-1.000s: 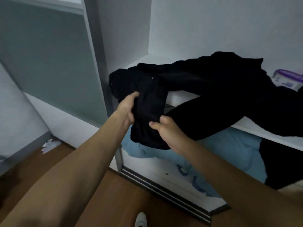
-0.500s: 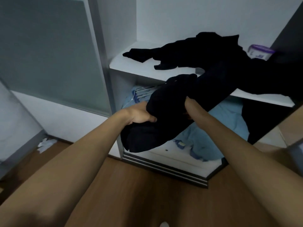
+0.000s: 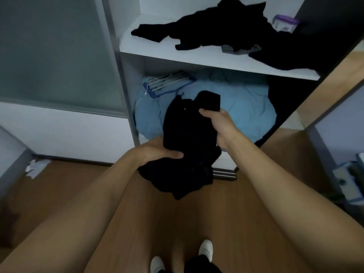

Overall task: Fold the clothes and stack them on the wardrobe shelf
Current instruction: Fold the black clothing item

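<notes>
Both hands hold a bunched black garment (image 3: 187, 138) in the air before the open wardrobe. Left hand (image 3: 157, 152) grips its lower part, right hand (image 3: 220, 123) pinches the top. More black clothes (image 3: 226, 28) lie unfolded on the shelf (image 3: 197, 58). Blue bedding (image 3: 246, 107) below.

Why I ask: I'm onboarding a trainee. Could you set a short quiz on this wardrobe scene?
1. True or false: the black garment lies folded on the shelf.
2. What lies below the shelf? A) blue bedding B) a red suitcase C) shoeboxes
3. Fill in: the garment is held by ____ hands.
Key: 1 false, it is held off the shelf; 2 A; 3 both, left hand and right hand.
</notes>
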Tool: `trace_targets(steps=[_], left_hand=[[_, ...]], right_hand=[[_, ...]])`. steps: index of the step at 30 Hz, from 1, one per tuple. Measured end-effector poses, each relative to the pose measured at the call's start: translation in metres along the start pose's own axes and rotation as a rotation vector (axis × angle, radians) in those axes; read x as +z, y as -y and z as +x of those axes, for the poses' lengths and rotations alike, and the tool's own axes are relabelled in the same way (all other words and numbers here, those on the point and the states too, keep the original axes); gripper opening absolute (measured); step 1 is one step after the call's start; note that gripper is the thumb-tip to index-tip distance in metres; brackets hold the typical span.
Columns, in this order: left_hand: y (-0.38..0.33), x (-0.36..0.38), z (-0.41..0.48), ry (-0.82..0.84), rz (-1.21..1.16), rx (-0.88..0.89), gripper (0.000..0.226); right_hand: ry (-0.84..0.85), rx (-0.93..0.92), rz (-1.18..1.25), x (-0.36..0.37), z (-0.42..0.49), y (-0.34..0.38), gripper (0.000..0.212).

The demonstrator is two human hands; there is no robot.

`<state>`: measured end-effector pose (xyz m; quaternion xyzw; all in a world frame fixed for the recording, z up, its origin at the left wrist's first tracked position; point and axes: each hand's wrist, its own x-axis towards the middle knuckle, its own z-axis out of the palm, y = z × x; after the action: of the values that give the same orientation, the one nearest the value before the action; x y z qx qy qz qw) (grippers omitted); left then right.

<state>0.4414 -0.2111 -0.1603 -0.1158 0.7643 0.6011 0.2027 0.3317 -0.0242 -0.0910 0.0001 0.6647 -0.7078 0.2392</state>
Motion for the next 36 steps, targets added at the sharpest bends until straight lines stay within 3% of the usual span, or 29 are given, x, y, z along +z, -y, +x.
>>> trace_targets(steps=[3,7,11,15,19,22,27,32,36], left_hand=[[0.014,-0.006,-0.004,0.029,-0.497,0.077,0.068],[0.017,-0.009,0.000,-0.352,-0.829,0.097,0.068],[-0.001,-0.024,0.009,-0.691,-0.736,0.071,0.030],[-0.025,-0.027,0.013,-0.801,-0.671,0.159,0.014],[-0.049,-0.020,0.012,-0.804,-0.616,0.258,0.013],[-0.064,-0.009,0.010,-0.748,-0.494,0.302,0.015],[-0.090,0.018,0.012,-0.640,-0.282,0.381,0.024],[-0.120,0.061,0.022,-0.507,-0.020,0.555,0.021],[-0.135,0.075,0.020,-0.270,0.151,0.655,0.039]], right_hand=[[0.120,-0.098,-0.036,-0.006,-0.015,0.013,0.026],[0.175,-0.170,-0.126,-0.023,-0.025,0.031,0.016],[0.098,-0.220,-0.188,-0.055,-0.019,0.044,0.011],[-0.164,-0.181,-0.307,-0.096,-0.006,0.033,0.011],[-0.397,-0.091,-0.297,-0.123,0.004,0.018,0.019],[-0.476,-0.084,-0.161,-0.126,0.001,0.019,0.021],[-0.253,-0.073,0.088,-0.103,-0.013,0.031,0.023],[-0.030,-0.114,0.076,-0.068,-0.022,0.043,0.047],[0.119,-0.203,0.034,-0.065,-0.032,0.056,0.061]])
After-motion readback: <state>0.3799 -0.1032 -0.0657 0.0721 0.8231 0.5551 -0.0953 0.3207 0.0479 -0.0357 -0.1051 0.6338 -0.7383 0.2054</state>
